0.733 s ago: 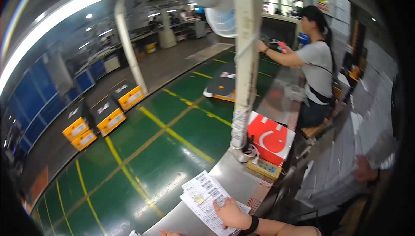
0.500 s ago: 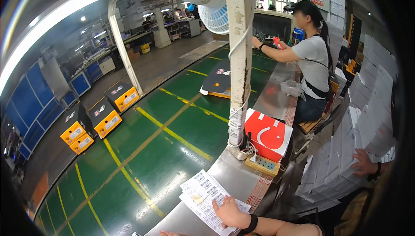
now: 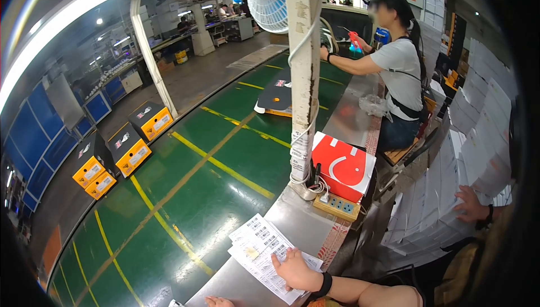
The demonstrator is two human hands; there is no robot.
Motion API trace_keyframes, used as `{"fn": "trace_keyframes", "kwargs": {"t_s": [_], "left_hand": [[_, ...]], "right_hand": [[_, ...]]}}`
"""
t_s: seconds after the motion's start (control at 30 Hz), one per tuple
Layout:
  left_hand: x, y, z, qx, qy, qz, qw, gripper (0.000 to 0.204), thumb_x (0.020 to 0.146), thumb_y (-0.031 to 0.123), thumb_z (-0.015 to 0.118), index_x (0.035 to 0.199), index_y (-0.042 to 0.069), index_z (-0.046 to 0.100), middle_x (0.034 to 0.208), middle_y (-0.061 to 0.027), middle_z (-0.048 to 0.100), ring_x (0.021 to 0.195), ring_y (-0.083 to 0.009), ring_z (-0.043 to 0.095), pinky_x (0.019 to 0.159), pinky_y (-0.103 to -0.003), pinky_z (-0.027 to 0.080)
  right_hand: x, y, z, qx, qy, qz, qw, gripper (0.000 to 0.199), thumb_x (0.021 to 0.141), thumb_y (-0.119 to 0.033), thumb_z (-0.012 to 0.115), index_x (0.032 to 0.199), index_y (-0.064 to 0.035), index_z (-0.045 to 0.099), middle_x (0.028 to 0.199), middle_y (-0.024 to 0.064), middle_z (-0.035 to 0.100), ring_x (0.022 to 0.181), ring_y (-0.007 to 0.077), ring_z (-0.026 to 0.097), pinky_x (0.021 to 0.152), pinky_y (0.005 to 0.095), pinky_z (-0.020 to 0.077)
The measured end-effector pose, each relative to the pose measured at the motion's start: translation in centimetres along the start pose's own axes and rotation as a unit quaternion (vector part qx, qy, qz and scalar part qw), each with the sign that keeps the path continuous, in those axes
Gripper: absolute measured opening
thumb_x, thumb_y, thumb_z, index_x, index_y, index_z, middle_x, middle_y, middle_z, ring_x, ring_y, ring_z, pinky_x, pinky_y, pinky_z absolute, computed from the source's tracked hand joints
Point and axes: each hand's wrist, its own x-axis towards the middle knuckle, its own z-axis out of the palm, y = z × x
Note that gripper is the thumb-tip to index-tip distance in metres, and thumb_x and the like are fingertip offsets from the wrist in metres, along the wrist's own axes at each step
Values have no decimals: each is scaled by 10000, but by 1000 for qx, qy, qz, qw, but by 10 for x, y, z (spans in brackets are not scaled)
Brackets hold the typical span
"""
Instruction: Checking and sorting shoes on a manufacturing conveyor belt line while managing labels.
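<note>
My right hand point(image 3: 297, 270), a dark band on its wrist, lies palm down on a small stack of printed label sheets point(image 3: 259, 238). Its fingers are spread and press on the lower part of the sheets. The paper rests on the metal edge of the bench point(image 3: 236, 276), beside a green conveyor belt point(image 3: 185, 205). At the lower edge, only the fingers of my left hand point(image 3: 218, 301) show, stretched out over the metal. I see nothing held in them; the rest of that hand is cut off.
A post point(image 3: 302, 82) with a fan rises from the bench beside a power strip point(image 3: 336, 207) and a red-and-white box point(image 3: 343, 163). Black-and-orange shoeboxes point(image 3: 133, 152) stand at the belt's far side. A co-worker point(image 3: 398, 65) sits farther along. Another person's hand point(image 3: 471, 204) touches stacked white boxes.
The whole view has shifted slightly. My left hand's fingers show a little more at the lower edge. My right hand stays on the sheets. The co-worker's red tool is now held higher.
</note>
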Motion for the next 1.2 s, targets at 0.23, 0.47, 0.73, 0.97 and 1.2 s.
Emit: {"fn": "trace_keyframes", "kwargs": {"t_s": [0.23, 0.47, 0.73, 0.97, 1.2], "left_hand": [[0, -2, 2, 2, 2, -5, 1000, 620, 519, 356, 861, 850, -128, 659, 1014, -390, 590, 1039, -501, 543, 957, -473, 429], [0, -3, 0, 10, 20, 21, 1000, 597, 517, 359, 863, 813, -117, 656, 976, -379, 602, 990, -496, 567, 957, -472, 427], [0, -11, 12, 29, 41, 37, 998, 551, 507, 345, 867, 767, -97, 664, 886, -327, 631, 908, -442, 598, 929, -451, 427], [-2, -7, 9, 74, 51, 35, 995, 646, 502, 376, 871, 855, -123, 663, 961, -356, 619, 968, -461, 590, 958, -454, 421], [-2, -10, 15, 69, 22, 6, 997, 650, 525, 374, 859, 881, -131, 654, 1008, -380, 599, 1034, -485, 560, 997, -460, 405]], "right_hand": [[2, 0, 2, 4, -2, -13, 1000, 1168, 452, -328, 905, 1400, 76, 355, 1007, 455, 572, 1119, 563, 524, 882, 627, 360], [4, -1, 10, -19, 8, 3, 1000, 1188, 453, -345, 908, 1408, 75, 340, 1018, 457, 569, 1102, 558, 538, 857, 617, 379], [6, -1, 12, -25, 21, -9, 999, 1227, 402, -345, 915, 1401, 84, 344, 1002, 432, 591, 1115, 538, 546, 851, 582, 371], [5, -3, 8, -23, 8, -6, 1000, 1227, 403, -337, 916, 1398, 93, 342, 982, 417, 604, 1118, 541, 543, 856, 593, 370], [6, -3, 5, -13, -13, -4, 1000, 1220, 429, -325, 913, 1407, 102, 321, 996, 425, 595, 1130, 555, 526, 865, 616, 379]]}}
